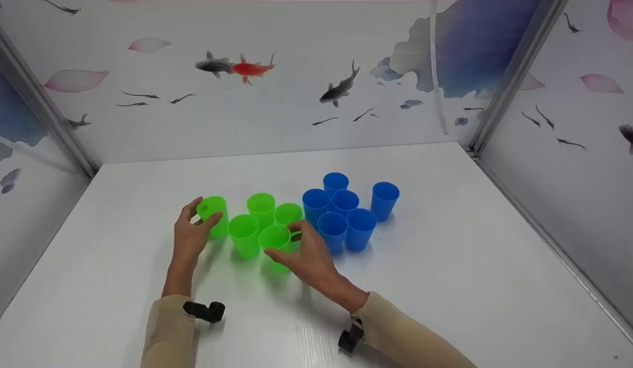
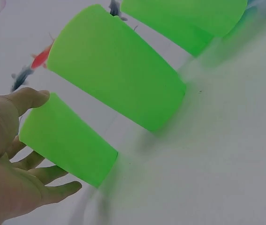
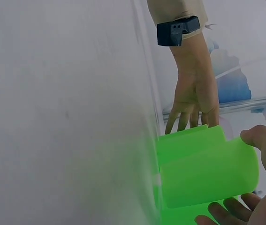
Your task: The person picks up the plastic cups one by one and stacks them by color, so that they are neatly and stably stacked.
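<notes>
In the head view my left hand (image 1: 191,232) is at the leftmost green cup (image 1: 219,225), thumb over the near rim and fingers round the far side. The left wrist view shows its thumb against the rim of that cup (image 2: 69,140), with the other fingers spread along the side. My right hand (image 1: 311,255) holds the front green cup (image 1: 275,260) between thumb and fingers near the rim. In the right wrist view this cup (image 3: 210,176) stands between thumb and fingers. More upright green cups (image 1: 244,240) stand between the hands, one partly hidden behind the right fingers.
Several blue cups (image 1: 361,232) stand upright close to the right of the green ones, one blue cup (image 1: 384,202) slightly apart. All are on a white table (image 1: 449,286), with printed panels (image 1: 296,117) at the back and sides.
</notes>
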Tool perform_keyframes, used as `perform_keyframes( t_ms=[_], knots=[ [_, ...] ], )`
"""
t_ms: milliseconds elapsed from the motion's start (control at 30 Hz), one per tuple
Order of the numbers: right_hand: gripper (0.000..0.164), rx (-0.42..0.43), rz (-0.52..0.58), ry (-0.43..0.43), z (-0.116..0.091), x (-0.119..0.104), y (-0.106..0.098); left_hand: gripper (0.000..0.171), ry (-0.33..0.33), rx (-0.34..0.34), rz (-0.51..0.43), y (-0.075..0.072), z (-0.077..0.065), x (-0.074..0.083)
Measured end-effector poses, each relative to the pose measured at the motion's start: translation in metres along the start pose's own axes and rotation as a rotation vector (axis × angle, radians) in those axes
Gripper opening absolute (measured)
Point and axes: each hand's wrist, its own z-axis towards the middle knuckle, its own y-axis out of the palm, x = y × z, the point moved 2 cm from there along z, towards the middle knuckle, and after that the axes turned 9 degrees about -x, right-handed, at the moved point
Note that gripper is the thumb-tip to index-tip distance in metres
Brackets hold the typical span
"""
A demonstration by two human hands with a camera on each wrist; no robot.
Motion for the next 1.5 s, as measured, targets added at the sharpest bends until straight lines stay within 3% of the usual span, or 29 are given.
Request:
perform_keyframes(
  t_ms=[467, 733, 1100, 1300, 1500],
  knots=[
    [0.065, -0.049, 0.111, -0.02, -0.002, -0.022, -0.016, 0.081, -0.032, -0.031, -0.061, 0.0, 0.001, -0.005],
    [0.068, -0.078, 0.155, -0.067, 0.005, -0.044, -0.031, 0.082, -0.017, -0.044, -0.027, -0.001, 0.003, -0.01],
    [0.064, -0.105, 0.122, -0.127, 0.035, -0.088, -0.046, 0.079, -0.015, -0.056, -0.011, -0.002, 0.005, -0.005],
    [0.065, -0.105, 0.116, -0.112, 0.049, -0.102, -0.042, 0.08, -0.027, -0.061, -0.001, -0.003, 0.003, -0.008],
    [0.068, -0.099, 0.101, -0.099, 0.064, -0.114, -0.033, 0.079, 0.007, -0.059, -0.004, -0.003, 0.004, -0.01]
  ],
)
